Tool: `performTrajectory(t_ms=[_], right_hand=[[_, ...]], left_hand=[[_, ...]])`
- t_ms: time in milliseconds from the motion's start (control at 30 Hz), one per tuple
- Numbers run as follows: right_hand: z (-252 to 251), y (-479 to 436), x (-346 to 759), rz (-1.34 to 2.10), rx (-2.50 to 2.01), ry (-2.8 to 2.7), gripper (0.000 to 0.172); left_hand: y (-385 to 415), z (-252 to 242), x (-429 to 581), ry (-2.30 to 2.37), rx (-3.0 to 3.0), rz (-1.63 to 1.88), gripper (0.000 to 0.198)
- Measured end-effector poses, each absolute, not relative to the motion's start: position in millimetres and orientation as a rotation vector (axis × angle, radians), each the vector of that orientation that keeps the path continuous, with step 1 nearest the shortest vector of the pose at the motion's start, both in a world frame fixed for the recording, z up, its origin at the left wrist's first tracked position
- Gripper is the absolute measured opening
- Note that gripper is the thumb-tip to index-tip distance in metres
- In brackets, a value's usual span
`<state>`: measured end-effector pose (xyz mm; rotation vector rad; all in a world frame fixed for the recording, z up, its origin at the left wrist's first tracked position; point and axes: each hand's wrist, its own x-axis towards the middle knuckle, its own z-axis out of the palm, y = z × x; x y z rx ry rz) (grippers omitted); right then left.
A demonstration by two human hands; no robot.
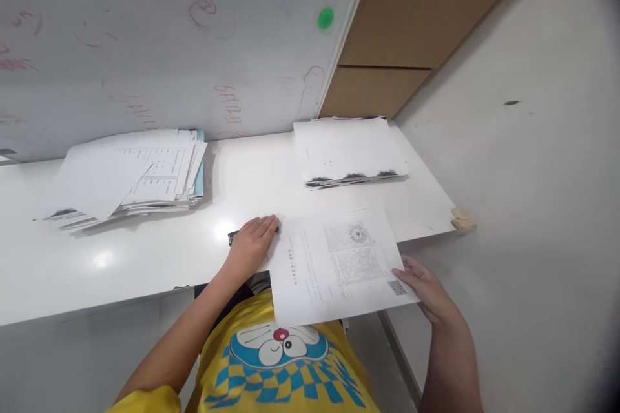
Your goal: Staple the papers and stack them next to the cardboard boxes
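Note:
My right hand [423, 287] pinches the right edge of a white printed sheet [314, 258] between thumb and fingers. The sheet bears a round stamp, a grey patterned block and a small square code. Its near part hangs past the table's front edge, in front of a yellow shirt. At the sheet's left edge, my left hand [252, 244] is closed over a small black object [232, 238] on the table. Only the ends of that object show, so its kind is hidden.
A thick, uneven paper stack [140, 174] lies on the left of the white table [252, 174]. Another paper stack [351, 151], dark-marked along its front edge, lies at the back right. Behind stands a whiteboard [169, 51] with a green magnet [325, 18]; a wall [523, 206] bounds the right.

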<state>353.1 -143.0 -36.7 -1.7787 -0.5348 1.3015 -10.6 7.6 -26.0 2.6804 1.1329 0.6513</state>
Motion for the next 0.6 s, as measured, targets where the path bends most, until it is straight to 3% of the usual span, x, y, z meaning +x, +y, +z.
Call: performTrajectory(t_ms=[367,600], right_hand=[[-8,-122,361,1.131,-1.648,-0.837,0.038],[9,-62,435,0.566,-1.638,-0.66,0.034]], left_hand=[[10,-34,-24,1.152,2.878,0.9,0.036],[8,-34,-29,1.3,2.799,1.078,0.035]])
